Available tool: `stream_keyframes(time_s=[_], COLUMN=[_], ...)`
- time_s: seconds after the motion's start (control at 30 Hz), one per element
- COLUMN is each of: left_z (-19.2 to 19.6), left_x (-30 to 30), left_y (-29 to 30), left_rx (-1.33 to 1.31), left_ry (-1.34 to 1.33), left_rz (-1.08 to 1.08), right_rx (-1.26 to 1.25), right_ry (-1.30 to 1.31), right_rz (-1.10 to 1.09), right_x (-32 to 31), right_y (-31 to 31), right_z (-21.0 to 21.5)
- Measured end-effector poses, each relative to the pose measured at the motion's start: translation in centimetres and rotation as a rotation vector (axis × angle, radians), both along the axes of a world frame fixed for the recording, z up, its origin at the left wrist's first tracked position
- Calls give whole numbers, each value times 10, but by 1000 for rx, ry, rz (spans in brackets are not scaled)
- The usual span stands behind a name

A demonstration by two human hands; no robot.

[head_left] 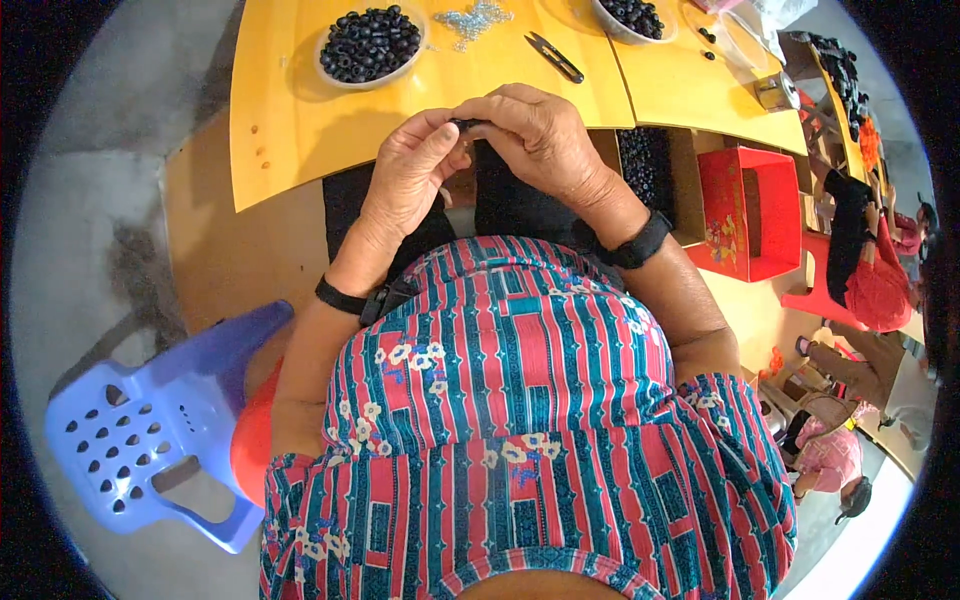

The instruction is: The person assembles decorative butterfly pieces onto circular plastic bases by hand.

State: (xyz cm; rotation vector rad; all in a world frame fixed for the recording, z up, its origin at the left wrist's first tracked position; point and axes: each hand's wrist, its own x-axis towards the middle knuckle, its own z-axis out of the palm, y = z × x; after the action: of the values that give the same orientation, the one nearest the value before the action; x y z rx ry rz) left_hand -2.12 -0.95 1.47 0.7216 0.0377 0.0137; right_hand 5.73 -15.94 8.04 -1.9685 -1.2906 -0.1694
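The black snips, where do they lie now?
In the head view, the black snips lie on the yellow table, beyond the right hand and right of the clear beads.

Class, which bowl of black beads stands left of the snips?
The bowl beyond the left hand, beside the small clear pieces; the other bowl stands right of the snips.

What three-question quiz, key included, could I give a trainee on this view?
1. True or false: the snips lie left of the leftmost bowl of black beads.
2. Which colour is the open box with a printed side: a) green, b) red, c) blue?
3. Fill in: the left grip and right grip hold a small ___ item.

Key:
1. False; the snips lie right of that bowl.
2. b
3. black
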Motion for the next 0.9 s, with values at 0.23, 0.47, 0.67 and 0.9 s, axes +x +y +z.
stream_keyframes(time_s=[0.23,0.47,0.67,0.9], left_z=[2,-3,-3,-1], left_x=[13,15,13,12], left_y=[-7,5,5,5], left_rx=[15,-3,8,34], left_ry=[10,9,20,10], left_rz=[-50,-31,-37,-36], right_rx=[10,220,335,557], right_ry=[-124,449,924,1335], right_rz=[-61,-172,-206,5], right_x=[9,14,9,11], right_y=[-10,-3,-1,-1], right_z=[-4,-20,-15,-17])
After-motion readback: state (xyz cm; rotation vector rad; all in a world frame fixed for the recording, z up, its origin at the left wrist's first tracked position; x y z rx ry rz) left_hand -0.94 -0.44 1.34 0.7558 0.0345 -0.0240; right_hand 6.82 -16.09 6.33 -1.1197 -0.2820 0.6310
